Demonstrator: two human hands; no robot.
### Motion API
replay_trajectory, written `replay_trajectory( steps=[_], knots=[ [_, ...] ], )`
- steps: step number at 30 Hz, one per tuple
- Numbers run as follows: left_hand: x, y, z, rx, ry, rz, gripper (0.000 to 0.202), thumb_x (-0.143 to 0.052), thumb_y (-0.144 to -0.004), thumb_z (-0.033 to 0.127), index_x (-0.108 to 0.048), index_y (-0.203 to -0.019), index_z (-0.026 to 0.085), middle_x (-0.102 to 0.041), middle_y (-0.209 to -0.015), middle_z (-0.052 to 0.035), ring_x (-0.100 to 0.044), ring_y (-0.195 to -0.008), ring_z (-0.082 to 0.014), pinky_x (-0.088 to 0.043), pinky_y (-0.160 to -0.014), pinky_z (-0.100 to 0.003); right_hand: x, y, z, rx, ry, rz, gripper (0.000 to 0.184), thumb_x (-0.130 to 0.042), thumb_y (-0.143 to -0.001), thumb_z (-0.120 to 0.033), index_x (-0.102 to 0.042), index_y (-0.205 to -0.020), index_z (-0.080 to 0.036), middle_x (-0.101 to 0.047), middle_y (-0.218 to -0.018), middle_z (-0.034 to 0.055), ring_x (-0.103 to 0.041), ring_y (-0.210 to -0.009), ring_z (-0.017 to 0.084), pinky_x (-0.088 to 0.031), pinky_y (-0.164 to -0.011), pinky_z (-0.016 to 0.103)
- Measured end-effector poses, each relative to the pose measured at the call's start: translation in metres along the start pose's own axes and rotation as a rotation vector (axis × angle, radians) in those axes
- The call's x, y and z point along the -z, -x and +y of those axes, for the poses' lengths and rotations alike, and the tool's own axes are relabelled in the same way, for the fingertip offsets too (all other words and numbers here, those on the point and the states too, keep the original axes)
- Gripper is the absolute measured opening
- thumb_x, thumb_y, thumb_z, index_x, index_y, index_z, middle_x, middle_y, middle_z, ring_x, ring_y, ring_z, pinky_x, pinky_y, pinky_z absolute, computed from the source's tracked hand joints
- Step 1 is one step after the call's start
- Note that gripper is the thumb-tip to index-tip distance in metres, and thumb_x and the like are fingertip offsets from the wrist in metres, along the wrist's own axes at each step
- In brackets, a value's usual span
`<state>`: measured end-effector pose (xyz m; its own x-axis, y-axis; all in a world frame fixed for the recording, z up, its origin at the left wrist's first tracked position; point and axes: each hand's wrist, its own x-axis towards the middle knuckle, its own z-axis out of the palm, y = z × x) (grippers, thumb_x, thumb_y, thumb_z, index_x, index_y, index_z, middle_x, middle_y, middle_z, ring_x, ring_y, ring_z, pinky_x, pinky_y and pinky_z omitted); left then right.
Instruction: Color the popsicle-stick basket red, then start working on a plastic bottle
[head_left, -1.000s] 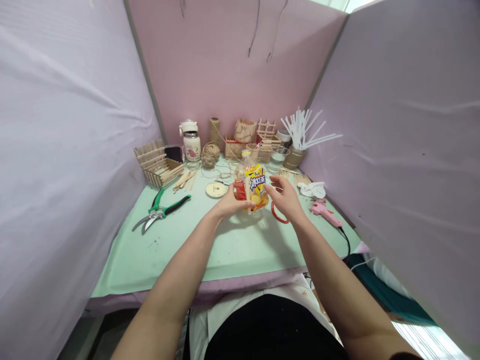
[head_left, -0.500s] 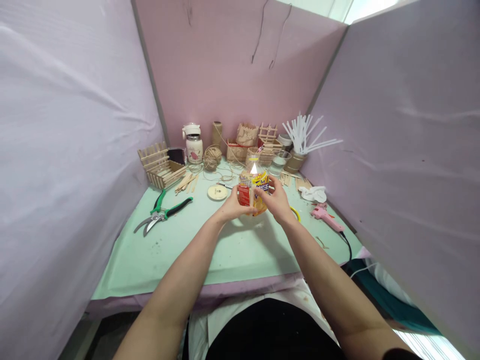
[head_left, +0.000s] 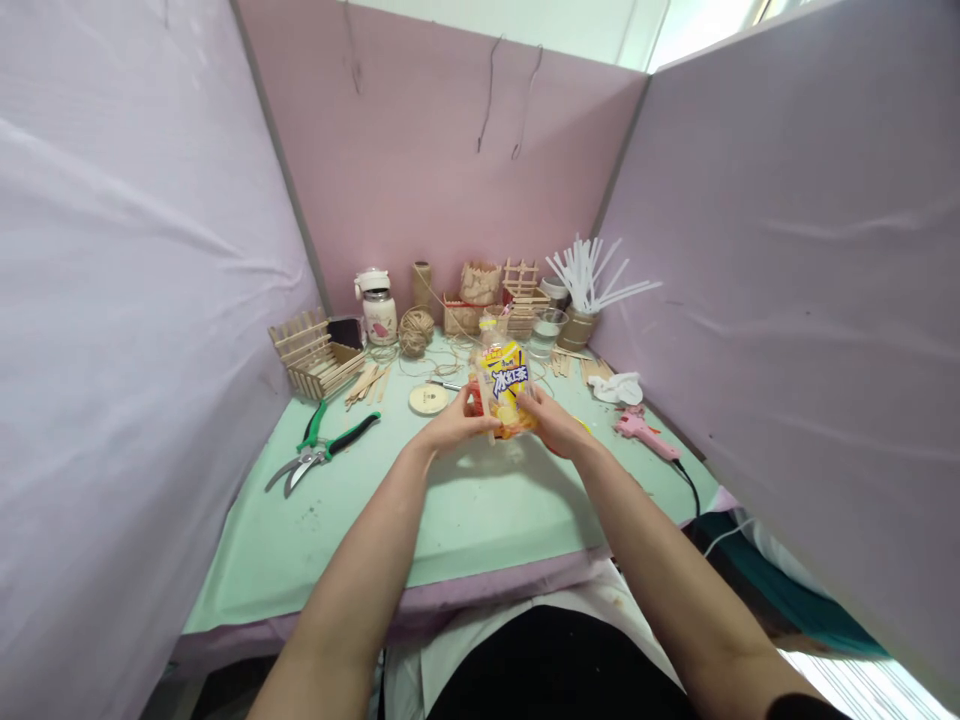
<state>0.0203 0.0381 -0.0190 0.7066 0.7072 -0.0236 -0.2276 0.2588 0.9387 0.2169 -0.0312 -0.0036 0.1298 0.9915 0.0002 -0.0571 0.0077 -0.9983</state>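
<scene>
A clear plastic bottle with a yellow label (head_left: 504, 385) stands upright above the middle of the green table (head_left: 465, 510). My left hand (head_left: 455, 424) is wrapped round its left side. My right hand (head_left: 551, 422) grips its lower right side, fingers curled against the label. Both hands hold the bottle between them. The bottle's base is hidden behind my fingers.
Green-handled pruning shears (head_left: 319, 452) lie at the left. A pink glue gun (head_left: 643, 433) with a black cord lies at the right, by a white cloth (head_left: 616, 387). Along the back stand a stick crate (head_left: 315, 348), a twine ball (head_left: 415, 331), a jar (head_left: 379, 307) and a cup of white sticks (head_left: 581, 300).
My right hand, apart from the bottle a second ago, has closed onto its right side and slid lower. The bottle has turned so the label faces me. The camera tilted slightly.
</scene>
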Motion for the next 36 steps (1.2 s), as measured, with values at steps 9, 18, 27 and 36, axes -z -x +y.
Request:
replay_trajectory(
  steps=[9,18,27,36],
  knots=[
    [-0.003,-0.009,-0.014,0.093,-0.103,0.324,0.030,-0.082,-0.087,0.025,-0.070,-0.113,0.016,-0.079,-0.102,-0.0148,-0.079,-0.095,-0.0263,-0.065,-0.088,-0.041,-0.017,-0.003,0.023,-0.076,-0.038,0.402,0.059,-0.086,-0.077,-0.054,-0.064,-0.121,-0.021,-0.080,-0.119,0.0140,-0.079,-0.106,0.029,-0.066,-0.091,0.040],
    [0.006,-0.011,-0.005,-0.193,-0.359,0.616,0.046,-0.085,-0.082,0.034,-0.072,-0.124,0.021,-0.067,-0.149,-0.0166,-0.047,-0.156,-0.0347,-0.042,-0.125,-0.047,-0.011,0.008,0.002,-0.066,-0.145,0.290,0.056,-0.084,-0.082,-0.056,-0.063,-0.123,-0.023,-0.079,-0.127,0.0122,-0.079,-0.110,0.027,-0.066,-0.092,0.040],
    [-0.005,-0.002,-0.002,-0.003,0.330,0.058,0.079,-0.077,-0.081,0.071,-0.065,-0.138,0.017,-0.076,-0.135,-0.0178,-0.058,-0.146,-0.0398,-0.047,-0.123,-0.054,-0.044,0.025,-0.012,-0.221,-0.153,-0.079,0.068,-0.060,-0.087,-0.087,-0.076,-0.112,-0.026,-0.083,-0.103,0.0113,-0.079,-0.094,0.029,-0.067,-0.081,0.048],
    [0.007,0.004,0.024,-0.239,0.507,0.181,0.084,-0.070,-0.084,0.079,-0.062,-0.144,0.022,-0.072,-0.142,-0.0138,-0.055,-0.149,-0.0368,-0.050,-0.120,-0.056,0.018,0.025,-0.031,-0.154,1.099,0.278,0.042,-0.055,-0.105,-0.052,-0.075,-0.101,-0.015,-0.079,-0.105,0.0185,-0.073,-0.107,0.031,-0.051,-0.090,0.035]
  ],
)
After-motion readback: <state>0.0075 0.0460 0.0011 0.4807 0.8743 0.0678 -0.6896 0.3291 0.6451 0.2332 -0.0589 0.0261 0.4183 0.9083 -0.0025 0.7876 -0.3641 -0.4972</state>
